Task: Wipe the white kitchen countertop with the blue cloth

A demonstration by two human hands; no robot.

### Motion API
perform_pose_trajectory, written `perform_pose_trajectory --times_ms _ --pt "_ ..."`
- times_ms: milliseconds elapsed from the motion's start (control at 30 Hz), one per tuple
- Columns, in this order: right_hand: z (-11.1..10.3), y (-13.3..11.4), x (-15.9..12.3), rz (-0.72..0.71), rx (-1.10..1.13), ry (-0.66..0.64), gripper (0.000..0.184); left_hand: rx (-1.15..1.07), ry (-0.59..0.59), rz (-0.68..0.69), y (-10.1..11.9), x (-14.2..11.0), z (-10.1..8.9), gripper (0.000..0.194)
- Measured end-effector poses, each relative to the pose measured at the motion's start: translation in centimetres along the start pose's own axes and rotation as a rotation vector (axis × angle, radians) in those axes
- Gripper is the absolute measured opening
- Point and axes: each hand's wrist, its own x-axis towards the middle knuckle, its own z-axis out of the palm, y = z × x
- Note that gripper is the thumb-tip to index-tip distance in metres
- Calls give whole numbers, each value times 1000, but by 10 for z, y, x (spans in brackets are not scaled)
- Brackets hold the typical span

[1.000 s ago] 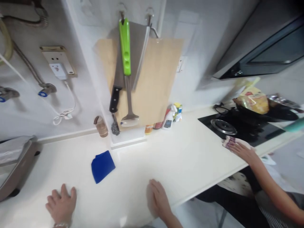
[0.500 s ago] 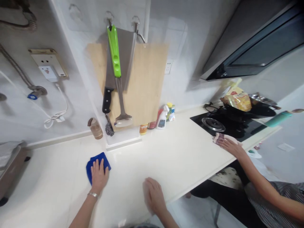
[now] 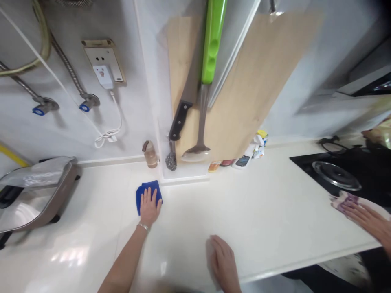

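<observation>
On the white countertop [image 3: 189, 219], my left hand [image 3: 149, 205] lies flat on a folded blue cloth [image 3: 141, 191], fingers spread. The cloth shows around the fingertips and to the left of the hand. My right hand [image 3: 224, 260] rests near the counter's front edge, empty as far as I see; its fingers lie close together and slightly bent, partly turned from view. At the right, another person's hand [image 3: 368, 219] presses a pale cloth with purple marks [image 3: 348, 200] beside the black cooktop [image 3: 305, 162].
A lidded electric pan [image 3: 51, 203] stands at the left. A brown bottle [image 3: 150, 154] is by the wall. Above the counter hang a cutting board [image 3: 238, 122], a black-handled knife [image 3: 180, 121], a green-handled ladle [image 3: 210, 61] and a scrubber [image 3: 171, 161]. A spray bottle [image 3: 244, 160] stands behind.
My view has swung left and closer, so things appear further right and the pan shows more. My left hand stays on the blue cloth, near the wall ledge.
</observation>
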Motion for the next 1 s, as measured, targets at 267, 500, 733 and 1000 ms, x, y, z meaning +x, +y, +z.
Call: perform_pose_trajectory --times_ms 267,500,733,1000 --pt "-6 -3 2 49 22 -46 48 -2 -78 21 -27 78 8 57" --pt "-11 -9 7 97 30 -51 45 -24 -146 42 -31 123 22 58" --pt "-13 -12 13 89 29 -30 42 -23 -106 2 -19 98 19 59" --pt "-9 -9 8 75 29 -41 44 7 -88 98 9 -18 -10 58"
